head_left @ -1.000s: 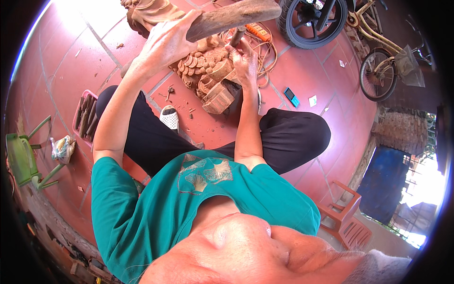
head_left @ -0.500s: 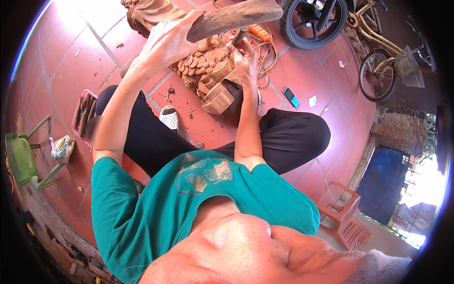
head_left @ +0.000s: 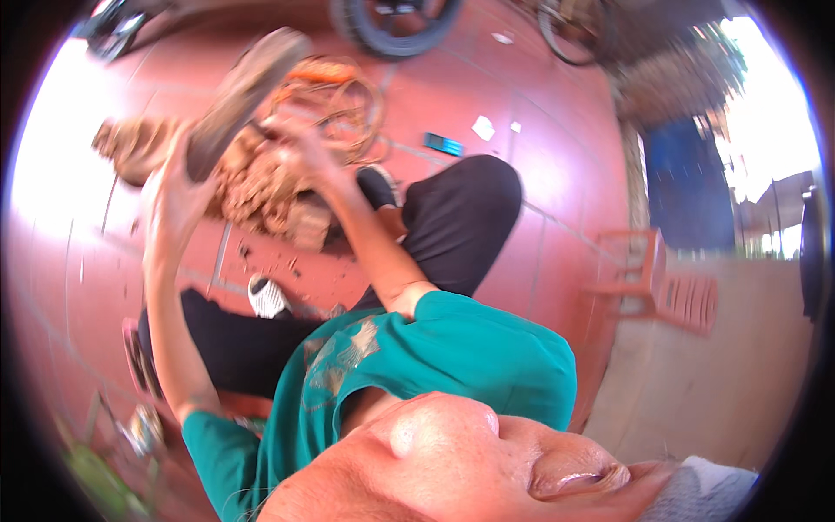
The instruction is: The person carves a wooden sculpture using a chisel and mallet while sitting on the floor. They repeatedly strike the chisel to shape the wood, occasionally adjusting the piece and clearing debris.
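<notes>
A wooden carving (head_left: 252, 196) with scale-like relief lies on the floor between my outstretched arms; its smoother end (head_left: 139, 148) reaches to the left. Above it, my left hand (head_left: 170, 200) is closed round a long, worn wooden mallet (head_left: 248, 91), which slants up to the right. My right hand (head_left: 304, 157) rests by the carved top, fingers wrapped round a chisel whose round handle end pokes out toward the mallet. Both hands are smeared by motion, and the chisel's blade is hidden.
An orange power strip (head_left: 326, 71) and coiled cord (head_left: 370, 113) lie beyond the carving. A blue phone (head_left: 444, 144) is to the right. A motorbike wheel (head_left: 396, 30) stands at the back, a reddish plastic chair (head_left: 648, 278) at right. Wood chips (head_left: 270, 265) dot the tiles near my legs.
The whole view has swung, so the carving, hands and wheel sit farther left. The mallet has tilted more steeply; both hands keep their grips.
</notes>
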Tool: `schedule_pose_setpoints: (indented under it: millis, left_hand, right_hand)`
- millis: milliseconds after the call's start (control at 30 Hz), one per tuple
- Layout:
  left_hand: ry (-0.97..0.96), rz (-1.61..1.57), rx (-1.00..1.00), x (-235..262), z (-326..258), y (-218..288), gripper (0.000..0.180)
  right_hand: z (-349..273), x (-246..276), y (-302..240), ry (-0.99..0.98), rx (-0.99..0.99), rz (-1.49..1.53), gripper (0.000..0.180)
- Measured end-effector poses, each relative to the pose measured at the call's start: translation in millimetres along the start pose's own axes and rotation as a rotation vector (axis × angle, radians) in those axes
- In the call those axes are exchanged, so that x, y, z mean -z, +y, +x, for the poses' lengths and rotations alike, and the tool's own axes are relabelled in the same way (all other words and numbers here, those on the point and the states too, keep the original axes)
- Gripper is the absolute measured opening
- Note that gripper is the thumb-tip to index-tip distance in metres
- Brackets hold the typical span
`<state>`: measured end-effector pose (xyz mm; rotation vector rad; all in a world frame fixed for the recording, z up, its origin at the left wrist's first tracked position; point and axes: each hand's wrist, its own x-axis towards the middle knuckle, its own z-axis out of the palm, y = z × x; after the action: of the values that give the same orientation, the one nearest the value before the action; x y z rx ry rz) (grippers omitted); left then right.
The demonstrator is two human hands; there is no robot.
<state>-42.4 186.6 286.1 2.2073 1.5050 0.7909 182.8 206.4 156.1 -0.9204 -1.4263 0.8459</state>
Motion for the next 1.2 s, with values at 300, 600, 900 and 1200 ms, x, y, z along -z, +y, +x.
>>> schedule_pose_setpoints:
  millis: [300, 600, 900, 1200]
  left_hand:
    - [-0.028, -0.117, 0.03, -6.3, 3.0, -13.8, 0.075]
    - [0.017, -0.101, 0.011, -3.0, 3.9, -22.3, 0.073]
    - [-0.109, 0.045, 0.036, -9.9, 6.0, -20.7, 0.079]
    - [-0.071, -0.08, 0.076, -4.0, 6.8, -41.6, 0.082]
  right_hand:
    - [-2.9, 4.1, -0.5, -0.012, 0.109, -0.524, 0.024]
    - [2.0, -3.0, -7.6, -0.024, 0.156, -0.42, 0.012]
    - [-2.0, 2.3, -9.3, -0.019, 0.125, -0.498, 0.015]
    - [0.2, 13.1, 3.5, 0.154, -0.051, -0.299, 0.028]
